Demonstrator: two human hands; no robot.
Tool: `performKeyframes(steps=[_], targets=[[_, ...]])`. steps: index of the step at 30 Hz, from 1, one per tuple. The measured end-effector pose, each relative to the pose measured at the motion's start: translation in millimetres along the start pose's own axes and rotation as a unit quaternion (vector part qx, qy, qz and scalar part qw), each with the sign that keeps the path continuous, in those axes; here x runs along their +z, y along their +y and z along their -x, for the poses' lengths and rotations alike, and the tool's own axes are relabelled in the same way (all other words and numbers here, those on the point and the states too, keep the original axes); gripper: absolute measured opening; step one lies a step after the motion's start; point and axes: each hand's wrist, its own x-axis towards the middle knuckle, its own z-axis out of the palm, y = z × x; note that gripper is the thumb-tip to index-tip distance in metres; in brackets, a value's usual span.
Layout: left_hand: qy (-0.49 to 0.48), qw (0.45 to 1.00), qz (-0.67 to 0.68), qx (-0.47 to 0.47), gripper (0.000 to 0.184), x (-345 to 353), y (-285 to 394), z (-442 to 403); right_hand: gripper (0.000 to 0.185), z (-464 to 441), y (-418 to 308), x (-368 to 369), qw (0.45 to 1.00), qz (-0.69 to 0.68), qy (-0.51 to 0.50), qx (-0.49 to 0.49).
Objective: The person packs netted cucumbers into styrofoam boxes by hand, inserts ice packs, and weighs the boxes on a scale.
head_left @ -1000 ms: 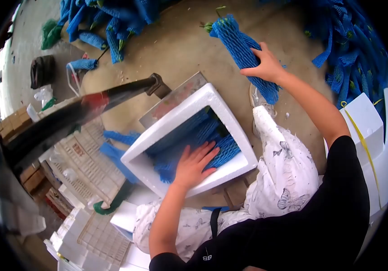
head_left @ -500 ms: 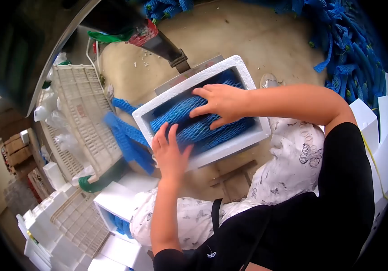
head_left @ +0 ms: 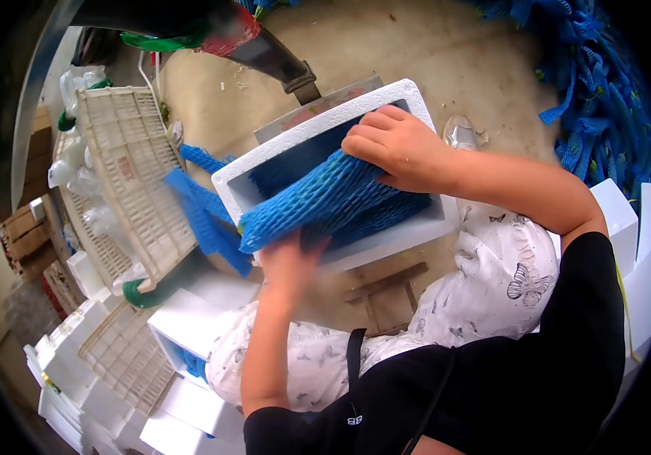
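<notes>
A long vegetable-shaped item in a blue foam net sleeve point(head_left: 303, 199), with hints of green through the mesh, lies tilted across a white foam box point(head_left: 314, 130). Its upper right end is in my right hand point(head_left: 409, 152), fingers curled over it. At the lower left end, my left hand point(head_left: 289, 267) grips from beneath; it is blurred and its fingers are mostly behind the sleeve. More blue netted items point(head_left: 394, 208) lie in the box below. What the sleeves contain is not clear.
Under the box is a metal platform point(head_left: 287, 125) with a dark post point(head_left: 284, 64). White plastic crates point(head_left: 132, 174) stand left, near loose blue net sleeves point(head_left: 208, 220). A heap of blue netted items point(head_left: 606, 114) lies right. Other white foam boxes point(head_left: 189, 322) are at lower left.
My hands were spread over the netted items in the box. Now they have closed on one, and it is raised and tilted above the others, its left end over the near rim.
</notes>
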Motion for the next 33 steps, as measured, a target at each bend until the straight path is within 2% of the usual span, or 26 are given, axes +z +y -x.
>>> performKeyframes(steps=[1,4,7,9,11,12,15,17,19,23,25,26,29,30,31,33], targets=[[0.076,0.995,-0.049,0.044,0.050,0,-2,-4,0.047,-3,1,-1,0.999,0.026,-0.003,0.024],[0.078,0.987,-0.141,0.013,0.057,5,-16,-35,0.057,-6,21,7,0.992,-0.003,-0.047,0.118],[0.107,0.990,-0.095,-0.003,0.061,17,-17,-43,0.057,4,22,5,0.997,-0.006,0.019,0.074],[0.076,0.993,-0.087,-0.013,0.062,8,-9,-31,0.059,11,23,5,0.995,-0.035,0.004,0.093],[0.048,0.998,-0.043,0.011,0.066,5,-10,-18,0.056,8,24,-4,0.999,-0.026,-0.001,0.029],[0.043,0.998,-0.046,0.010,0.066,6,-13,-18,0.055,8,28,-5,0.999,-0.033,-0.011,0.030],[0.064,0.987,-0.045,0.138,0.057,10,-18,-16,0.059,8,34,-1,0.997,-0.042,-0.016,0.064],[0.041,0.997,-0.017,0.059,0.053,27,-16,-31,0.060,9,24,-10,0.995,-0.042,-0.043,0.084],[0.081,0.994,-0.048,0.049,0.053,35,-15,-35,0.058,23,22,-24,0.985,-0.087,-0.086,0.121],[0.098,0.993,-0.024,0.055,0.052,39,-12,-4,0.059,24,22,-3,0.996,-0.026,-0.066,0.061],[0.126,0.990,-0.036,0.043,0.051,40,-11,-10,0.045,1,14,22,0.998,-0.045,-0.031,-0.015],[0.156,0.985,-0.066,0.039,0.052,39,-13,-11,0.042,-9,19,31,0.999,-0.044,-0.009,-0.021],[0.118,0.990,-0.065,-0.033,0.056,36,-12,-20,0.043,-9,26,32,0.999,-0.044,0.005,0.012],[0.118,0.990,-0.065,-0.051,0.058,40,-6,-26,0.040,-3,25,25,0.997,0.013,0.068,-0.020],[0.120,0.989,-0.064,-0.050,0.058,41,-3,-26,0.040,8,23,14,0.997,0.015,0.068,-0.020],[0.152,0.983,-0.046,-0.096,0.058,44,2,-29,0.033,33,18,-5,0.999,0.011,-0.031,0.038]])
